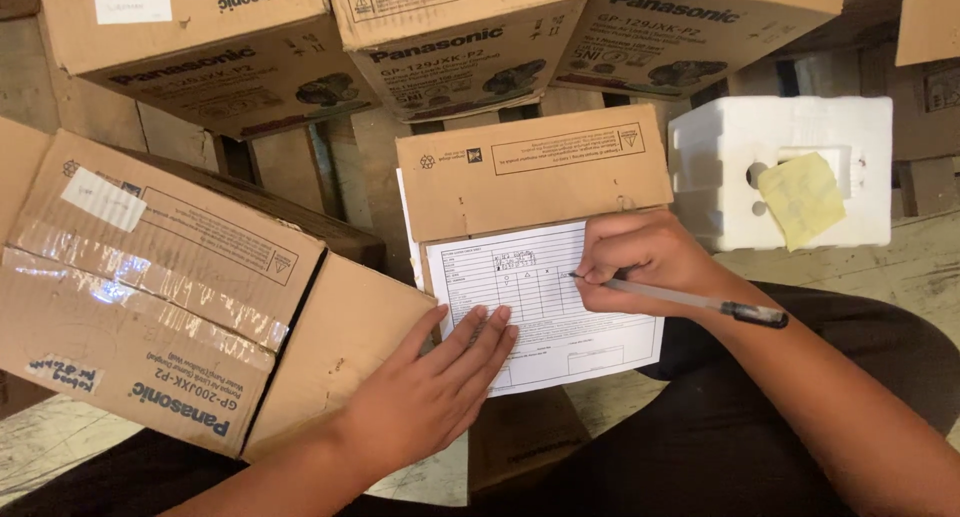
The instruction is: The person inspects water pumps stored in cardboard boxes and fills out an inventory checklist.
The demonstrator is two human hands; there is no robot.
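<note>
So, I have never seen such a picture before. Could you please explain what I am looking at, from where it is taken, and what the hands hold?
A camera on a person's head looks down at their own two bare hands; there is no machine. The left hand lies flat on a white printed paper form, holding it against a small brown cardboard box. The right hand holds a clear-barrelled pen with a black cap, its tip on the form. Around them are a large taped cardboard box, more boxes behind, and a white foam packing block with a yellow sticky note.
</note>
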